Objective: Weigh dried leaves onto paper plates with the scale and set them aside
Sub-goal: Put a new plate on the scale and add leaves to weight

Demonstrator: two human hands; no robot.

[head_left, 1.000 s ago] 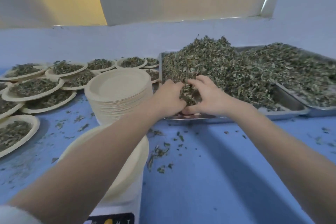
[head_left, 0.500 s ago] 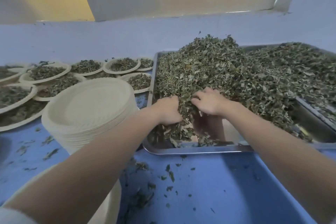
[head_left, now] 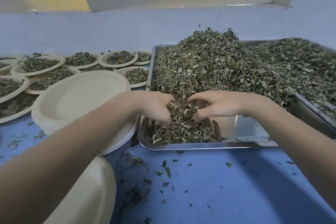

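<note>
My left hand (head_left: 154, 107) and right hand (head_left: 216, 105) curl round a clump of dried leaves (head_left: 200, 71) near the front of the metal tray (head_left: 209, 146). A stack of empty paper plates (head_left: 81, 96) sits just left of it, filled plates (head_left: 120, 59) behind along the bench (head_left: 227, 187) back-left edge.

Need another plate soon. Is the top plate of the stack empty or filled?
Empty: the top plate of the stack shows bare cream paper, no leaves.

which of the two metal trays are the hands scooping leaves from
The nearer, left tray; both hands gather leaves at its front.
</note>
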